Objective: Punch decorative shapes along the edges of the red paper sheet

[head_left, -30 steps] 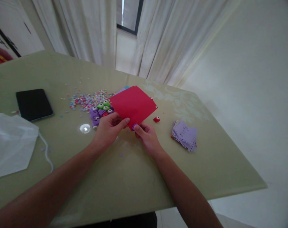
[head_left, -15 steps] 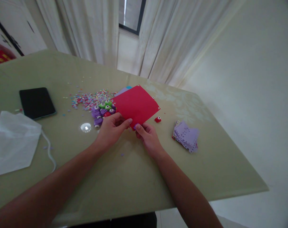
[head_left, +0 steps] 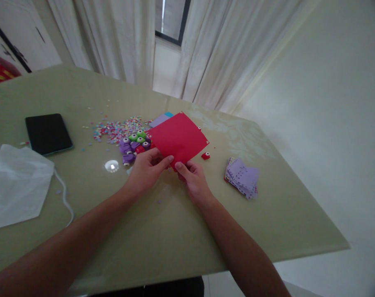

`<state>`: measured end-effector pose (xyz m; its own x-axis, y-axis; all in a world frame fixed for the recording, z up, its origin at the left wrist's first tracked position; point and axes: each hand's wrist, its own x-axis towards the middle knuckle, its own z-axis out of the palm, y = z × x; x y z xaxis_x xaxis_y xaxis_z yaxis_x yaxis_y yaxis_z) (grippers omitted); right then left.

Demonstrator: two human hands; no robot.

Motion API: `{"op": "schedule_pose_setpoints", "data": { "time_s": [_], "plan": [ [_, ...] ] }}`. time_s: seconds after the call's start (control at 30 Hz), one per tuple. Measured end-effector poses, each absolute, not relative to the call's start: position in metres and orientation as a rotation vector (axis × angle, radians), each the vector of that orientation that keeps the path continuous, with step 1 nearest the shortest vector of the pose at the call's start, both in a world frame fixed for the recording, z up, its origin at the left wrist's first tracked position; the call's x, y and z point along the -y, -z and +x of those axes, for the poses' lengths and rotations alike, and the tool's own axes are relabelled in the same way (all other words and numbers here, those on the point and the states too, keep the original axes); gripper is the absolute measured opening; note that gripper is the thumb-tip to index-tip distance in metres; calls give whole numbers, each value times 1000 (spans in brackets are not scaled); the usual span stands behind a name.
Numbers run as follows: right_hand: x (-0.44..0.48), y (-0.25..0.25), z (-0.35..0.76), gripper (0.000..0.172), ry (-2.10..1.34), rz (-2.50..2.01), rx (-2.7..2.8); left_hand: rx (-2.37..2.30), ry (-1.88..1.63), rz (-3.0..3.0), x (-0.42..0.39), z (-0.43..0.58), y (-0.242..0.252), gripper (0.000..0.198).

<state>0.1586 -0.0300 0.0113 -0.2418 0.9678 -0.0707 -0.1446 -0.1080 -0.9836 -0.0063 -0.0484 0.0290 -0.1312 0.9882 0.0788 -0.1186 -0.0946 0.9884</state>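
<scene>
Head view: the left hand (head_left: 147, 167) and the right hand (head_left: 192, 179) each have fingers closed on the near corner of the red square paper sheet (head_left: 179, 138), over the olive table (head_left: 162, 231). Small purple and green craft punches (head_left: 134, 144) lie just left; a lilac paper stack (head_left: 241, 175) lies right.

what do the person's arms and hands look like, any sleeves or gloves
The left forearm and right forearm are bare as far as the picture shows them, with no sleeve in view. The left hand and right hand wear no gloves, and no watch, bracelet or ring can be seen.
</scene>
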Motion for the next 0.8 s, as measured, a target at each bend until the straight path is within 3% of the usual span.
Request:
{"op": "schedule_pose_setpoints", "data": {
  "time_s": [0.2, 0.53, 0.8],
  "plan": [
    [31, -14, 158, 56, -1591, -1015, 1101, -1242, -1462, 1112, 48, -11, -29, 38],
    [-9, -27, 202, 64, -1336, -917, 739, -1200, -1493, 1108, 48, -13, -37, 37],
    [-15, -37, 217, 58, -1385, -846, 933, -1188, -1274, 1280, 43, -23, -38, 30]
  ]
}}
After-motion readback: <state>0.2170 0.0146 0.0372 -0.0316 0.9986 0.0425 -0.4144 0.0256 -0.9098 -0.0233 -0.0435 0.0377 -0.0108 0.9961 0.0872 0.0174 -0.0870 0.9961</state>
